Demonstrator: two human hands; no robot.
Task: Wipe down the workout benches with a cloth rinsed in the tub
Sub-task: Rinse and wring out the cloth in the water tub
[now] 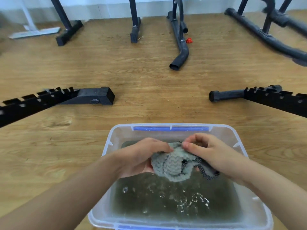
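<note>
Both hands grip one bunched grey cloth [174, 165] above the tub's [113, 135] murky water: left hand [141, 156] and right hand [212, 151] curled round it.

- cloth [174, 165]: grey knitted fabric, rough and wet
- tub [113, 138]: translucent smooth plastic
- floor [141, 77]: matt wood grain
- bench frames [181, 47]: matt black metal

- The single head-worn camera looked forward and steeply down along the person's own forearms.
- It sat close over the tub [119, 135], which filled the lower centre of the wide frame.
- The left hand [141, 156], right hand [211, 151] and cloth [174, 165] lay nearest the lens.
- Farther off, the upper frame took in the floor [149, 77], black bench frames [93, 97] and the base of the wall [108, 9].
</note>
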